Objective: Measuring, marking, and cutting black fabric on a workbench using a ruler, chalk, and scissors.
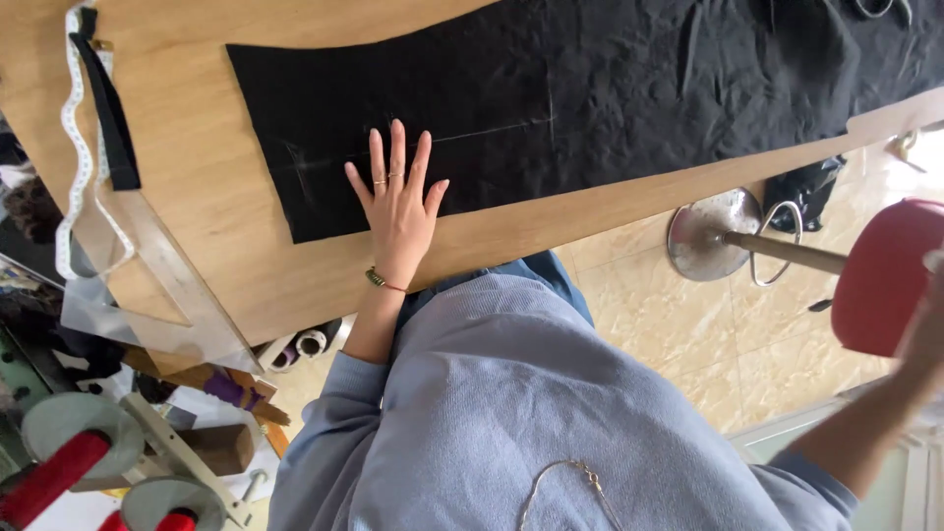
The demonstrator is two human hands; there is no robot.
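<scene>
Here, seen from above by a camera on the person's head, a large piece of black fabric lies spread across a wooden table. The fabric is the landmark for everything else.

The left hand rests flat, palm down, on the near edge of the fabric, close to its left corner. The fingers are straight and spread apart, gripping nothing, and the heel of the hand sits where cloth meets bare wood. Thin rings show on two fingers and a bracelet circles the wrist. A faint chalk line runs across the fabric, starting just beyond the fingertips and running off to the right.

The right hand is well away from the fabric, off the table at the far right edge of the view. It is blurred and partly cut off, so whether it is open or closed cannot be told. It is beside a red stool seat with a metal base, standing on the tiled floor below the fabric's near edge.

Left of the fabric, on the table, lie a white measuring tape, a black strip and a clear triangular ruler. The person wears a light blue sweatshirt.
</scene>
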